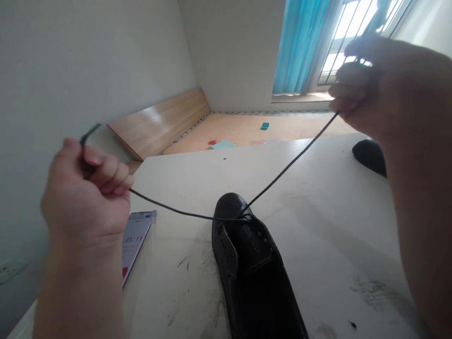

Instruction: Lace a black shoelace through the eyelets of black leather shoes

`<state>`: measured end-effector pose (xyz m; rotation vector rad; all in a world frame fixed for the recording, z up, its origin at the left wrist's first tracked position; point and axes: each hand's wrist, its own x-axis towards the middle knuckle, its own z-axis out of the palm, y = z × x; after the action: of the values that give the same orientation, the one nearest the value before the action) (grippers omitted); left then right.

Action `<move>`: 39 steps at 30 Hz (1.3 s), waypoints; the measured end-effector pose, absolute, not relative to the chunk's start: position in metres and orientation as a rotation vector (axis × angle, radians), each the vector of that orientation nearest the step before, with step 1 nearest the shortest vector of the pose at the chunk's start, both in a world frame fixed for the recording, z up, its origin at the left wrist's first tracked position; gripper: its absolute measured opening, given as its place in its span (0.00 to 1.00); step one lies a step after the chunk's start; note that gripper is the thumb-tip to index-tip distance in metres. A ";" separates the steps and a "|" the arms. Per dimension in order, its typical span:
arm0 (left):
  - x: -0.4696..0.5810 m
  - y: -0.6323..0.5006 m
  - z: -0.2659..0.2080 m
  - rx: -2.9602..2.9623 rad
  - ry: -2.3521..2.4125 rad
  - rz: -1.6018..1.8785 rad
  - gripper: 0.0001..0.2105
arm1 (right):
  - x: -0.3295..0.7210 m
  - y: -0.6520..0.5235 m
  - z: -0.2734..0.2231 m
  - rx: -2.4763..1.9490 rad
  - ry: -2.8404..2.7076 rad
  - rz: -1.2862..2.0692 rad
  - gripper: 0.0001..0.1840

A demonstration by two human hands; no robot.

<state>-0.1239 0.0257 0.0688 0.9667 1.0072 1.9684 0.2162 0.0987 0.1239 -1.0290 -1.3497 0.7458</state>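
A black leather shoe [278,287] rests on the white table, its toe pointing away from me. A thin black shoelace [293,162] passes through the lowest eyelets near the toe, and both of its ends rise from there. On the left, my left hand [92,188] is closed around one end, with the tip sticking up above the thumb. My right hand [381,89] is raised higher at the upper right, fingers closed around the other end. The other eyelets along the shoe's flaps have no lace in them.
Beside my left wrist a phone [137,235] with a timer lies on the white table [183,183]. The dark toe of another shoe [369,155] shows behind my right forearm. Beyond the table are a wooden bed [243,127] and a window with a blue curtain [300,47].
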 end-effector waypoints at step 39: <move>-0.083 0.012 0.044 1.928 1.264 0.234 0.16 | 0.182 0.035 0.015 -1.051 -2.118 1.818 0.09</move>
<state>-0.0827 0.0121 0.0438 1.9285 1.2641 0.2338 0.1824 0.0352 0.0146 -1.0512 -2.1177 1.8177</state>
